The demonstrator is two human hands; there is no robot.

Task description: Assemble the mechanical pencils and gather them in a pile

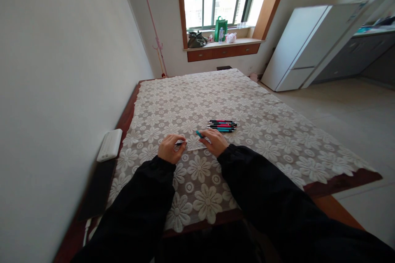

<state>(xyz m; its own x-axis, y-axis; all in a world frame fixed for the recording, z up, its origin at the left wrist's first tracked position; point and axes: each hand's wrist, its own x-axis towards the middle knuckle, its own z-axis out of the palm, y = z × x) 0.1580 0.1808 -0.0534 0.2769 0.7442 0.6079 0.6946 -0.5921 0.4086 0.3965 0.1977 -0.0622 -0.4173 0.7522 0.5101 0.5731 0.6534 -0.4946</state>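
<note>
My left hand (171, 148) is closed in a pinch above the tablecloth, around a small dark pen part (179, 144) whose exact form is hard to make out. Just across from it, my right hand (215, 141) grips a teal pen barrel (199, 134) that points up and to the left. Between the two hands a thin pale strip (194, 149), perhaps a refill, shows low over the cloth. Beyond my right hand lies a row of several pens (221, 125) in black, red and teal, side by side.
A white lace tablecloth (197, 111) covers the wooden table. At the left edge sit a white power bank (110, 144) and a dark flat slab (98, 189) with a white cable (87, 230). Wall at left; fridge (296, 45) and window sill (240, 41) beyond.
</note>
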